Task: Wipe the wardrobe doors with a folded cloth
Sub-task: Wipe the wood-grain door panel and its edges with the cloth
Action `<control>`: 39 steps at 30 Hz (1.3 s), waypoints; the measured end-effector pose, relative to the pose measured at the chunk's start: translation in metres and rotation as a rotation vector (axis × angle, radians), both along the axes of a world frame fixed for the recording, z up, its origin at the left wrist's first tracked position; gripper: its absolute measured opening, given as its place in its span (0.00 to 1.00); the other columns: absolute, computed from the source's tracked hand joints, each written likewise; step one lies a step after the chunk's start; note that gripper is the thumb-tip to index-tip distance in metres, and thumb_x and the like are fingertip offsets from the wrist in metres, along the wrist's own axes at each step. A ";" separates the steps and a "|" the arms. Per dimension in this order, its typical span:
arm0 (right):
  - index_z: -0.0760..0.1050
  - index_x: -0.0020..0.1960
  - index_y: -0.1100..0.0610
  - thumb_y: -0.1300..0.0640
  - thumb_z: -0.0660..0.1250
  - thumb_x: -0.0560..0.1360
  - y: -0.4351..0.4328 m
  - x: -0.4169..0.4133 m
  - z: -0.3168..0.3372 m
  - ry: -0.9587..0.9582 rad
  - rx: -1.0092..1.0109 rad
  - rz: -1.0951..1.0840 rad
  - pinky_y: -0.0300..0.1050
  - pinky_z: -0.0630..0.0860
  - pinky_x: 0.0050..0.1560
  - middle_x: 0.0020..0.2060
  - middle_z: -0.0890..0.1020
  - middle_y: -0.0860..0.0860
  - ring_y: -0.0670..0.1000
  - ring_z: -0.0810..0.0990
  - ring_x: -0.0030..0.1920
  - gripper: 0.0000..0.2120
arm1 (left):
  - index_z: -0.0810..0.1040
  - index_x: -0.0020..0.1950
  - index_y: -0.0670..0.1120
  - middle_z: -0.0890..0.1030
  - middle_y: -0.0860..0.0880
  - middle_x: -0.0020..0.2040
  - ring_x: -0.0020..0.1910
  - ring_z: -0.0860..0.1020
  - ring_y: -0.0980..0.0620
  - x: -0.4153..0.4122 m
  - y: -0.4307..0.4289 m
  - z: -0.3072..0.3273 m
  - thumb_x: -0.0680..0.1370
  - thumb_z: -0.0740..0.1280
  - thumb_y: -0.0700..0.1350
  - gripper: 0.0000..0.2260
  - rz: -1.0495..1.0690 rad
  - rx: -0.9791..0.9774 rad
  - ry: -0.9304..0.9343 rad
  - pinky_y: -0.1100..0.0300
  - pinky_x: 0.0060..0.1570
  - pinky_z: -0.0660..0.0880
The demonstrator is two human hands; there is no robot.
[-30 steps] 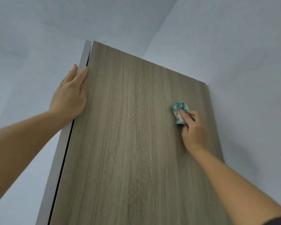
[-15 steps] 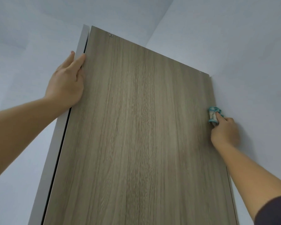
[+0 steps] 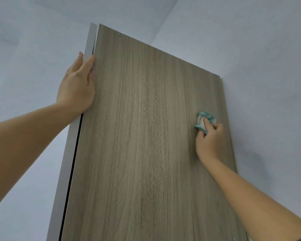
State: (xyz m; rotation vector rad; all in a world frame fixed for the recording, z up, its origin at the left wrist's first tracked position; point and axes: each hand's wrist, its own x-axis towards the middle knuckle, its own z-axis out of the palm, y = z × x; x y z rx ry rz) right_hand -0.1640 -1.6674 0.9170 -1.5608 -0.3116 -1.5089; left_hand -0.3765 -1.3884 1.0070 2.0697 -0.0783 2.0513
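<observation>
A tall wood-grain wardrobe door (image 3: 146, 127) fills the middle of the view, seen from below. My right hand (image 3: 209, 141) presses a bunched teal and white cloth (image 3: 204, 120) against the door close to its right edge, fingers closed on the cloth. My left hand (image 3: 78, 84) lies flat on the door's upper left edge, fingers up and together, overlapping the pale grey frame strip (image 3: 71, 153). It holds nothing.
White walls (image 3: 268, 66) close in on both sides and meet the ceiling above the door. A dark gap runs between the frame strip and the door's left edge. Two small screws sit near the door's top edge.
My right hand slid the cloth from mid-door to the right edge, then back a little leftward and lower. My left hand stayed on the left edge.
</observation>
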 end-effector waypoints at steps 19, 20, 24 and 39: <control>0.74 0.64 0.52 0.55 0.64 0.73 0.175 -0.154 -0.047 -0.475 -0.483 0.072 0.40 0.75 0.42 0.55 0.75 0.53 0.52 0.75 0.50 0.20 | 0.56 0.78 0.53 0.52 0.47 0.79 0.78 0.49 0.45 -0.016 0.010 0.008 0.84 0.52 0.44 0.22 0.039 0.029 0.153 0.44 0.74 0.55; 0.74 0.64 0.52 0.56 0.65 0.72 0.175 -0.155 -0.048 -0.504 -0.511 0.059 0.40 0.75 0.41 0.55 0.75 0.53 0.52 0.75 0.50 0.20 | 0.57 0.78 0.53 0.52 0.47 0.79 0.78 0.49 0.45 -0.017 0.010 0.009 0.84 0.52 0.44 0.21 0.048 0.027 0.158 0.43 0.73 0.56; 0.76 0.55 0.53 0.57 0.70 0.68 0.175 -0.162 -0.045 -0.542 -0.560 -0.020 0.42 0.73 0.35 0.51 0.76 0.52 0.51 0.75 0.43 0.15 | 0.58 0.77 0.52 0.53 0.47 0.79 0.78 0.50 0.44 -0.018 0.006 0.009 0.84 0.52 0.45 0.21 0.072 0.011 0.155 0.42 0.72 0.58; 0.73 0.46 0.58 0.53 0.59 0.70 0.118 -0.103 -0.035 -0.420 -0.418 -0.060 0.38 0.65 0.29 0.45 0.72 0.52 0.48 0.71 0.37 0.10 | 0.54 0.79 0.54 0.52 0.46 0.79 0.78 0.49 0.48 -0.002 -0.006 -0.038 0.84 0.49 0.44 0.22 0.036 -0.079 0.062 0.47 0.74 0.55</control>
